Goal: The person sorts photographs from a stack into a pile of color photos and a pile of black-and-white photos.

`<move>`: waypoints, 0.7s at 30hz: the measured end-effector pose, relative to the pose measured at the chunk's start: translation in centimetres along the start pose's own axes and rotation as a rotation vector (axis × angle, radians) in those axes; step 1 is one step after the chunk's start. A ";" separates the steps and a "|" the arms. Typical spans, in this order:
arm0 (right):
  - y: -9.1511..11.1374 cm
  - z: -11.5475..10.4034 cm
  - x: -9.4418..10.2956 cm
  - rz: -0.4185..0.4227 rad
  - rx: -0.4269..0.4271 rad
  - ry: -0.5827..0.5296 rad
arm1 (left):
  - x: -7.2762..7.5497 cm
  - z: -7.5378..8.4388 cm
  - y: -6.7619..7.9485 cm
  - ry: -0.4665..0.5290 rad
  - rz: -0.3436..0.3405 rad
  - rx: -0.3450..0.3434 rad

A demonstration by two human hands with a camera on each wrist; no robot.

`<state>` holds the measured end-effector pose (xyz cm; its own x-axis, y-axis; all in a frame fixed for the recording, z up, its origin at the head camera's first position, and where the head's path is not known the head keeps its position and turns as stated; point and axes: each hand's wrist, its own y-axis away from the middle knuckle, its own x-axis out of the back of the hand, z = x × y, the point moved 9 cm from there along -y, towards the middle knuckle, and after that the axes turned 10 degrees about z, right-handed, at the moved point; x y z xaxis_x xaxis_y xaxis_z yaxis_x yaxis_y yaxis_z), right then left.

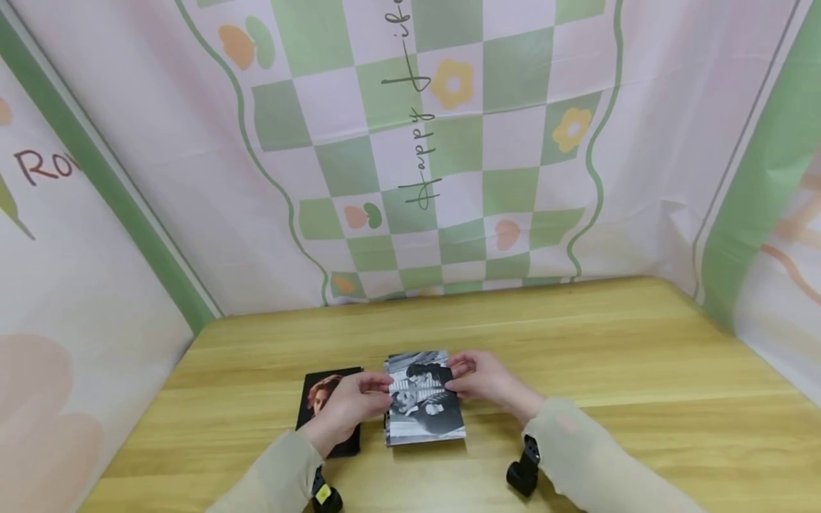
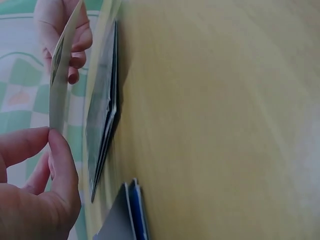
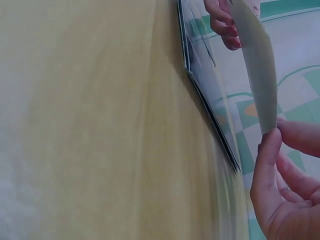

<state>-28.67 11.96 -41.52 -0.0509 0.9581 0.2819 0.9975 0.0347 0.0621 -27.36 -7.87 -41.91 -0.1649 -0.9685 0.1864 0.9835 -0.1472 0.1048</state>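
A black-and-white photo card [image 1: 426, 410], showing people in striped clothes, is held up by its two side edges. My left hand [image 1: 351, 405] pinches one edge between thumb and forefinger. My right hand [image 1: 490, 381] pinches the opposite edge in the same way. Both wrist views show the card [image 2: 59, 90] raised above a thin layered booklet [image 2: 106, 115] with dark edges, which lies on the table. In the head view the card covers most of that booklet. Under my left forearm and hand lies a black booklet [image 1: 349, 447] with a portrait on it, partly hidden.
The wooden table [image 1: 577, 342] runs back to a hanging cloth [image 1: 449, 178] with green checks and flowers. More printed cloth [image 1: 70, 285] hangs along the left side, and another sheet [image 1: 779, 214] on the right. Each wrist carries a small black camera [image 1: 524, 470].
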 end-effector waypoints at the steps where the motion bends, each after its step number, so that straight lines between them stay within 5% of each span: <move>1: 0.0 0.0 -0.1 0.001 0.001 0.004 | 0.0 0.0 0.0 -0.010 0.001 -0.001; 11: 0.0 -0.5 -0.7 -0.021 0.024 0.039 | 0.2 -0.1 0.0 -0.079 -0.004 0.000; 21: -0.6 -0.9 -0.7 0.019 0.099 0.225 | 0.4 -0.1 0.3 -0.079 -0.043 0.013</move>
<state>-29.30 11.03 -40.92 -0.0303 0.8718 0.4889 0.9978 0.0553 -0.0367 -27.09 -8.33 -41.87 -0.2128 -0.9423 0.2583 0.9744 -0.1852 0.1272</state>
